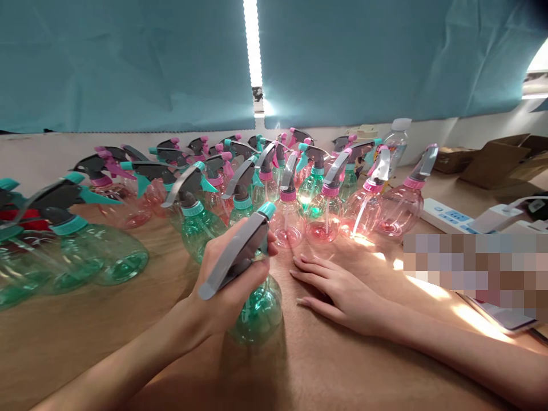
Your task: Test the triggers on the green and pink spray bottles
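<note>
My left hand is wrapped round the neck and grey trigger head of a green spray bottle that stands on the wooden table right in front of me. My right hand lies flat on the table just to the right of that bottle, fingers stretched out and holding nothing. Behind both hands stand several pink spray bottles and green spray bottles, all with trigger heads fitted.
Large green bottles crowd the left edge. A white power strip and cardboard boxes sit at the right, with a clear water bottle behind. A teal curtain hangs at the back.
</note>
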Available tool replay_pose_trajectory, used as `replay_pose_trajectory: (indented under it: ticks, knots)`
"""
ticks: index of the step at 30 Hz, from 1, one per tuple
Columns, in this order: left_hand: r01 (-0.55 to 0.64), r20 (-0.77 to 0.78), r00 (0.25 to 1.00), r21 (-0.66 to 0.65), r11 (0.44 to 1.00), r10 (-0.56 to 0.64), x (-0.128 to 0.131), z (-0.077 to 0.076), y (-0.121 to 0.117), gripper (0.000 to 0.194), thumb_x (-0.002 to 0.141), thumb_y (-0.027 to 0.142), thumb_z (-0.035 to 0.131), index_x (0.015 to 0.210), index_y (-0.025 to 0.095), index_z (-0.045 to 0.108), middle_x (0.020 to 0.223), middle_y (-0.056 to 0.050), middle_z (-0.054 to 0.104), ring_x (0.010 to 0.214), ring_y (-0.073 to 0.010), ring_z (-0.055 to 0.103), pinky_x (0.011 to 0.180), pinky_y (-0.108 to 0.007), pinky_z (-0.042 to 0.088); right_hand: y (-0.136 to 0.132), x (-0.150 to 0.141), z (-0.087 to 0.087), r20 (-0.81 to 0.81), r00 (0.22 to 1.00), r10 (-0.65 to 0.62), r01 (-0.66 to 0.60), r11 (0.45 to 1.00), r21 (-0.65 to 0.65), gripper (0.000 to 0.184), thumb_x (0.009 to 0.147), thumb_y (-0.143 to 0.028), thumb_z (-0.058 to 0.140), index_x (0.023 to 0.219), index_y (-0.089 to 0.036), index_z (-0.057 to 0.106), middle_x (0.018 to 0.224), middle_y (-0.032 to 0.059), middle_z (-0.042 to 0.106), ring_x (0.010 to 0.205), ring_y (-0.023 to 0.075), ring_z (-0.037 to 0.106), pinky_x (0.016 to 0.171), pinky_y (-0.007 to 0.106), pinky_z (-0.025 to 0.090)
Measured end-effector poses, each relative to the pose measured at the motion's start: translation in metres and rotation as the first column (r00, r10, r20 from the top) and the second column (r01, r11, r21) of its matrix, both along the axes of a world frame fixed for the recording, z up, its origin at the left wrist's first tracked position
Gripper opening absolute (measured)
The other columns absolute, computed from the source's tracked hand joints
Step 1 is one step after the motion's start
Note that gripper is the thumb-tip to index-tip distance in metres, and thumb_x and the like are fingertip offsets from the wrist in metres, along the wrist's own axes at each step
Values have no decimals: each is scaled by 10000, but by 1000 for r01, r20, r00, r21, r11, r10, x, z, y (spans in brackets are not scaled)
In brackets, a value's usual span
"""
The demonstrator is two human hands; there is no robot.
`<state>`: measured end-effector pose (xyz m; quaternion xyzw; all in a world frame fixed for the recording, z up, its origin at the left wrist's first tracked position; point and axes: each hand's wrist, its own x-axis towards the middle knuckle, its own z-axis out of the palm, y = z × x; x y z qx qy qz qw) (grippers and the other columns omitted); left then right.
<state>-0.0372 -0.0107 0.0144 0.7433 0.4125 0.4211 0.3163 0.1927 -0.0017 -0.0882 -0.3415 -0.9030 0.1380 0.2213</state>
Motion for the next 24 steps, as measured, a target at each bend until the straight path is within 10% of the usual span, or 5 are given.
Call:
replay_pose_trajectory:
  ticks: [6, 14, 24]
  knots:
    - [-34, 0, 999, 34, 999, 34, 5, -1, 4, 367, 773, 154, 557, 1125, 240, 613, 1144, -48, 665, 997, -242, 640, 759, -338, 523, 0, 0, 0, -26, 1000, -3, 3, 1000, -2, 477, 968, -421, 524, 1378, -178, 548, 1433, 141, 528, 1360, 301, 447, 1105, 522, 403]
    - [-67, -16, 998, 24, 997, 67, 5, -2, 3, 421, 758, 167, 569, 1172, 224, 618, 971, -40, 685, 696, -179, 617, 717, -351, 545, 0, 0, 1, -16, 1000, 1, -1, 1000, -4, 477, 974, -422, 510, 1366, -154, 558, 1431, 151, 528, 1354, 302, 453, 1106, 516, 403]
    - [-35, 23, 999, 35, 999, 35, 5, -3, 5, 406, 756, 145, 578, 1150, 228, 632, 1202, -66, 665, 1006, -250, 657, 740, -319, 547, -1, 0, 1, -23, 1000, -2, 2, 1000, -7, 472, 971, -421, 518, 1378, -183, 546, 1432, 136, 531, 1361, 293, 448, 1104, 510, 407]
